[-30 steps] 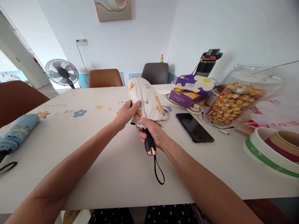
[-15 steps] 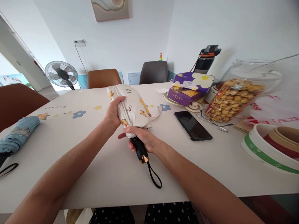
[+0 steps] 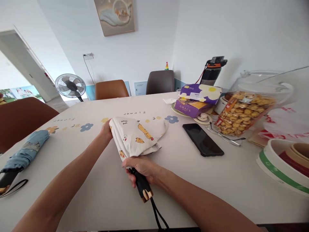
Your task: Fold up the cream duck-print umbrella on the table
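Observation:
A folded white umbrella [image 3: 132, 135] with yellow cartoon prints lies at a slant over the table, its cloth loosely gathered and a flap sticking out to the right. My right hand [image 3: 143, 167] is wrapped round the base of the cloth, just above the black handle [image 3: 141, 185] with its gold-coloured end and hanging wrist strap. At the upper left side of the cloth is my left hand [image 3: 107, 130], holding that edge; its fingers are mostly hidden behind the fabric. Off to the left lies a second umbrella, blue and furled [image 3: 27, 151], which neither hand touches.
Right of the umbrella lie a black phone [image 3: 202, 139] and eyeglasses [image 3: 227, 137]. Beyond are purple boxes [image 3: 190, 108], a dark bottle [image 3: 212, 71] and a clear snack jar [image 3: 246, 111]. Tape rolls [image 3: 272, 161] sit at the right edge. Chairs [image 3: 111, 89] stand behind the table [image 3: 101, 193].
My left hand has slid to the umbrella's outer left edge, its thumb no longer showing on top. The cloth has turned and spread wider. The camera view has tilted up.

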Motion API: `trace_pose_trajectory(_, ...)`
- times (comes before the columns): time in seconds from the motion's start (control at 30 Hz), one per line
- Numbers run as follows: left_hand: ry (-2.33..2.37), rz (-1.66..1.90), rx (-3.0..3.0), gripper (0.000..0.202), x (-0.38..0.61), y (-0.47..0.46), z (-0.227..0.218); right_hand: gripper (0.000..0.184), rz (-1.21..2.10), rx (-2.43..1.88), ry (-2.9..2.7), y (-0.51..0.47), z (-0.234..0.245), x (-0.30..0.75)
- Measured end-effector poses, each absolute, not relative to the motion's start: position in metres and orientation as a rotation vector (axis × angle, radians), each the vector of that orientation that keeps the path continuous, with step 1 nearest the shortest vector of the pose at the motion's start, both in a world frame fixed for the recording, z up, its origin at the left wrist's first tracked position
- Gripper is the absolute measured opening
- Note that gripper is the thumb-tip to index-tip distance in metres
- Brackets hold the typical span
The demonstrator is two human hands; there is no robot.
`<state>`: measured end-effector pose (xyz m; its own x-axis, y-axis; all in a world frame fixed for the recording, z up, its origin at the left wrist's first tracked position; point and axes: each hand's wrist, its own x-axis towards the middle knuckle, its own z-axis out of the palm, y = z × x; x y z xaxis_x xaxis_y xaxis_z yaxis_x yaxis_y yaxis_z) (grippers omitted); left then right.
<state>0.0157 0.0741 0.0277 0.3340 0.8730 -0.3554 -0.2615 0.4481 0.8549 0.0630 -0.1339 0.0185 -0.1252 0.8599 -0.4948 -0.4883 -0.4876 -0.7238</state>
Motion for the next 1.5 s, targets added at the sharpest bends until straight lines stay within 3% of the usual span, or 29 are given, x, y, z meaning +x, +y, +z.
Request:
trace_pose_trajectory(0.23,1.113,1.083,1.064,0.014,-0.018,0.083,0.007,0.010,1.551,-1.132,-0.278,-0.127,0.014,0.068)
trace_pose_trajectory(0.33,1.059,1.208,1.565,0.017,-0.017,0.048,0.023,0.012,1.481,-1.130,-0.193,-0.122,0.012,0.073)
trace_pose_trajectory(0.43,0.791,1.111,2.122,0.013,-0.001,-0.004,0.046,0.013,1.490,-1.151,-0.177,-0.122,0.012,0.072)
trace_pose_trajectory(0.67,0.261,0.298,3.097,0.022,0.064,-0.074,0.062,0.012,1.432,-1.027,-0.322,-0.129,0.016,0.072)
trace_pose_trajectory(0.83,0.119,-0.269,3.304,0.021,0.103,-0.076,0.052,0.009,1.486,-1.039,-0.242,-0.128,0.016,0.076)
trace_pose_trajectory(0.93,0.190,-0.399,3.307,0.021,0.117,-0.080,0.047,0.010,1.510,-1.064,-0.233,-0.127,0.017,0.077)
trace_pose_trajectory(1.03,0.332,-0.194,3.279,0.019,0.117,-0.080,0.055,0.009,1.496,-1.074,-0.220,-0.126,0.016,0.078)
trace_pose_trajectory(1.27,0.857,1.203,2.522,0.020,0.039,-0.030,0.099,0.014,1.485,-1.012,-0.170,-0.124,0.016,0.083)
trace_pose_trajectory(1.37,1.067,1.343,2.085,0.018,-0.014,-0.007,0.086,0.014,1.486,-1.033,-0.187,-0.125,0.017,0.085)
trace_pose_trajectory(1.5,1.240,1.180,1.763,0.016,-0.062,-0.004,0.040,0.021,1.496,-1.034,-0.264,-0.126,0.018,0.089)
